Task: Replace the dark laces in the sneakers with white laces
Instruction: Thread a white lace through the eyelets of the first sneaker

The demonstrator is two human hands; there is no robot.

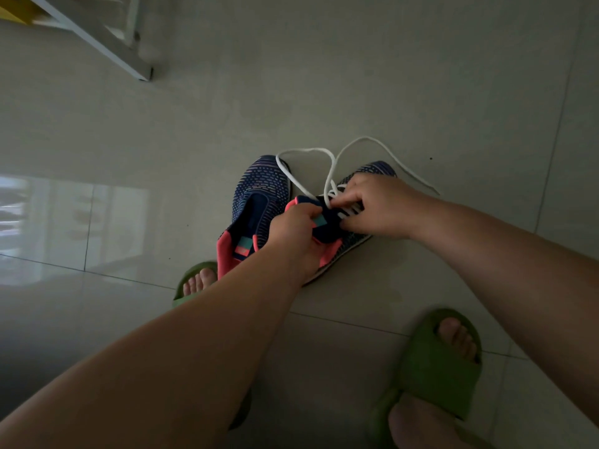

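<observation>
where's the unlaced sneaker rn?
Head view, centre: the unlaced sneaker lies on the floor, left of the sneaker being laced, just beyond the left hand.

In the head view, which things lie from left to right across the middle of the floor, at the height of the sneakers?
Laceless navy knit sneaker with pink lining → left hand holding the second sneaker's navy tongue → right hand at the white lace → lace's free end on the tile.

Two sneakers (256, 202) side by side on floor (389, 92), lace (304, 153) across toes.
</observation>
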